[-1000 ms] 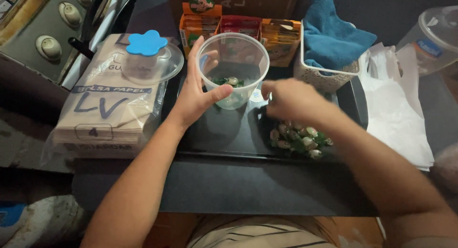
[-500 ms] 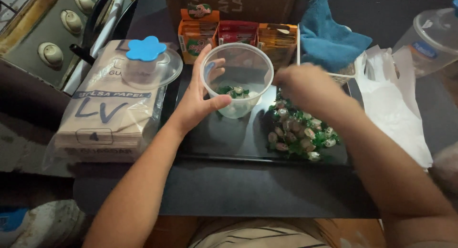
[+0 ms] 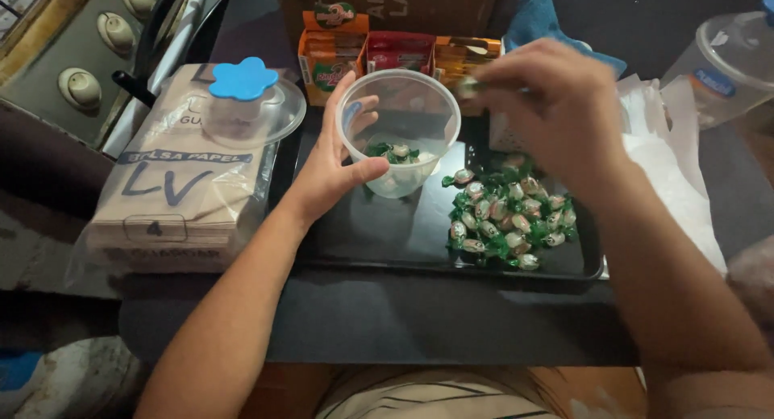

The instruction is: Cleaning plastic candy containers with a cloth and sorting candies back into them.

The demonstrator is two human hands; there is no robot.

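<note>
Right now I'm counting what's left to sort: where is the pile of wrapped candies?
In the head view, the pile of green-wrapped candies lies on the right part of the black tray, just right of the clear plastic cup and below the right hand.

Dim room, dark tabletop (image 3: 419, 326), stove (image 3: 60, 60) with pale knobs at left

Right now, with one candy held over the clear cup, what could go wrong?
1. The right hand pinches a wrapped candy right at the rim of the clear cup; released there, it might land outside the cup.
2. The left hand grips only one side of the light cup, so a knock could tip it.
3. The right forearm passes above the candy pile on the black tray and might scatter pieces.
</note>
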